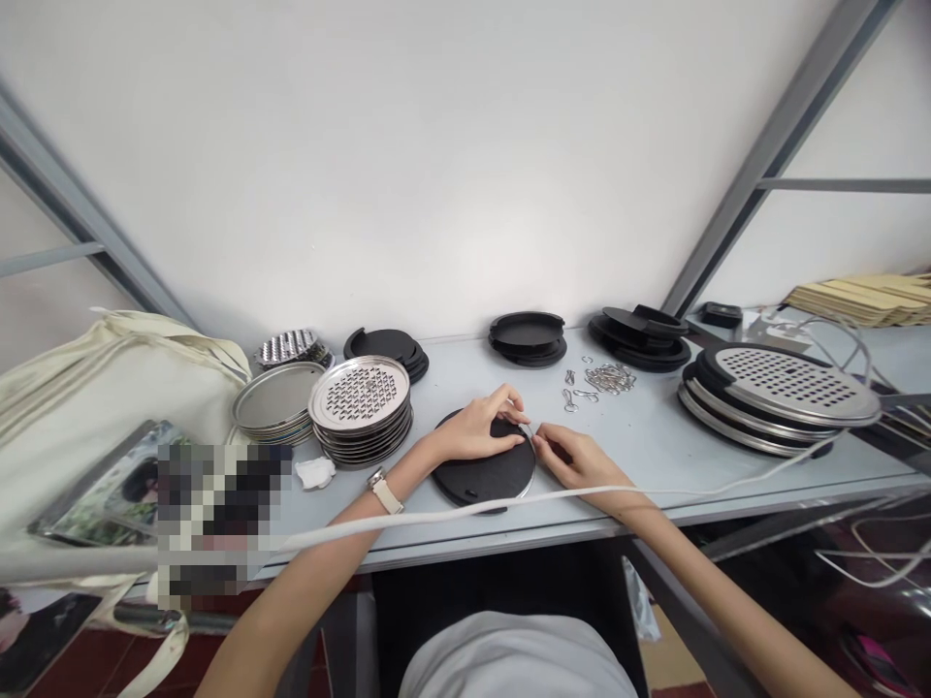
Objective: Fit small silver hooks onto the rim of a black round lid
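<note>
white cable (pixel 436 515) sweeps across the near side, in front of both forearms. the left hand (pixel 476 428) lies over a black round disc (pixel 493 477) at the table's (pixel 455 378) front edge, thumb on top, fingers curved; the right hand (pixel 573 456) has its fingers bunched at the disc's right rim. whether either grips anything there, i cannot tell. beyond the right hand lie loose wire clips (pixel 612 379); behind the disc, stacked black round trays (pixel 528 333). stacked metal grater plates (pixel 366 395) stand to the left.
</note>
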Tool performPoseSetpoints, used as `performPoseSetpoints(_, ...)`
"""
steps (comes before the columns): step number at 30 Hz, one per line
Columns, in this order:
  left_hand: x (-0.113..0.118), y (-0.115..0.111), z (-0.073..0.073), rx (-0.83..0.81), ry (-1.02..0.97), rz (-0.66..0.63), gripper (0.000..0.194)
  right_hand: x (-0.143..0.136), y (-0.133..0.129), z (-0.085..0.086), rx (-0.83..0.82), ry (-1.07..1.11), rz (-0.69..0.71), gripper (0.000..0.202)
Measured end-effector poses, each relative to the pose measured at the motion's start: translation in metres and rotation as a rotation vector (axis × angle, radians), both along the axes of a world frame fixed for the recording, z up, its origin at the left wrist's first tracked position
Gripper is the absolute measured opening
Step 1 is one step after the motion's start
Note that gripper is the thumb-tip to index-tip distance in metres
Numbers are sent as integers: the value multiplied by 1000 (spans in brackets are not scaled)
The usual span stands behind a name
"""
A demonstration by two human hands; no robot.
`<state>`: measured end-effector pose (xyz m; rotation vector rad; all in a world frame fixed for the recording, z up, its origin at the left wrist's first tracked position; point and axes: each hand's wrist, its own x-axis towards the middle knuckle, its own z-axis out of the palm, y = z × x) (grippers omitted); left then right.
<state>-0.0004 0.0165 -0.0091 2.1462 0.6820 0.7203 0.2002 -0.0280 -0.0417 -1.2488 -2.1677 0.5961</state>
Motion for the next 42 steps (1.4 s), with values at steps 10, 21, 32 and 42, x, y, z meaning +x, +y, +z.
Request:
performPoseSetpoints(10, -1, 1, -1, -18, -16, -9, 36, 1, 2, -2, 11, 27, -36, 27)
performPoseSetpoints(21, -1, 2, -4, 14, -29, -63, 29, 6, 5, 2, -2, 62, -69, 31)
performPoseSetpoints(32, -1, 2, -4, 178, 59, 27, 29, -1, 5, 1, 30, 5, -89, 30)
performPoseSetpoints(42, 1, 1, 0, 279, 133, 53, 23, -3, 4, 4, 36, -42, -29, 29)
